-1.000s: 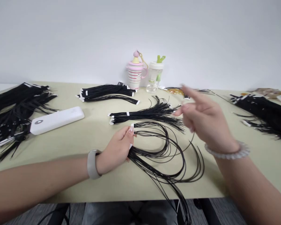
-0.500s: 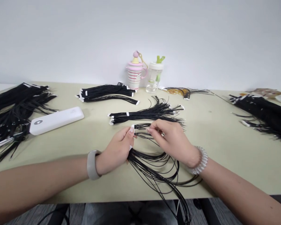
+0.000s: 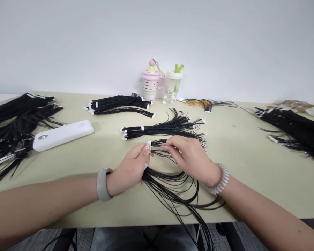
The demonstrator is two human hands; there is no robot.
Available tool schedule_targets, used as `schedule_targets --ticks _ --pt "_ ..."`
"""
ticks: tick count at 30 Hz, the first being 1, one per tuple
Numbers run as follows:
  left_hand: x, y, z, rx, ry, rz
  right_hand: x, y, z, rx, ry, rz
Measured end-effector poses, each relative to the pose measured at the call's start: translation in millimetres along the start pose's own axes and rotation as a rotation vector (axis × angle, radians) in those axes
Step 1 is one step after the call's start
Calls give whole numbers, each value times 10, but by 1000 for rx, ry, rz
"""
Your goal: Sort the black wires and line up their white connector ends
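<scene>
Thumb and fingers of my left hand (image 3: 132,165) are closed around a white connector (image 3: 149,146) with thin black wires running out to the right. A second white connector end shows below the thumb, and a loose bundle of black wires (image 3: 178,191) hangs from there over the table's front edge. My right hand (image 3: 192,157) pinches a thin black wire (image 3: 159,145) a short way right of the connector. Its other fingers are curled, and the wire's tip is hidden. Just beyond both hands lies a bundle of black wires with white connectors (image 3: 157,130).
Another wire bundle (image 3: 117,104) lies behind. A pink-lidded cup (image 3: 149,85) and a clear bottle (image 3: 170,89) stand by the wall. At left are a white power bank (image 3: 64,135) and a black wire heap (image 3: 13,129); more wires (image 3: 295,127) lie at right.
My right hand has shifted slightly downward at the wires, still pinching. My left hand keeps its hold on the connector, almost unmoved.
</scene>
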State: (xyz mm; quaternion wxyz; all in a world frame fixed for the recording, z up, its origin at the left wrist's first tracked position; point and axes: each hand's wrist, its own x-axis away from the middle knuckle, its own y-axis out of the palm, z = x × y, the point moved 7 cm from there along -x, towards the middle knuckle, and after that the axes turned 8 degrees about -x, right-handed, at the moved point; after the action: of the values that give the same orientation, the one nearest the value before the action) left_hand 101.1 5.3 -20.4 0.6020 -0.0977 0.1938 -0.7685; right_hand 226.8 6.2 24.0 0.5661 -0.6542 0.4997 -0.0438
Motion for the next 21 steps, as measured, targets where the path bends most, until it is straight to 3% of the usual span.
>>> schedule_targets --ticks 11,21 --pt "5 32 1 39 -19 -41 91 27 -113 313 -315 8" --pt "1 71 -14 28 35 -114 96 61 -168 295 -346 -25"
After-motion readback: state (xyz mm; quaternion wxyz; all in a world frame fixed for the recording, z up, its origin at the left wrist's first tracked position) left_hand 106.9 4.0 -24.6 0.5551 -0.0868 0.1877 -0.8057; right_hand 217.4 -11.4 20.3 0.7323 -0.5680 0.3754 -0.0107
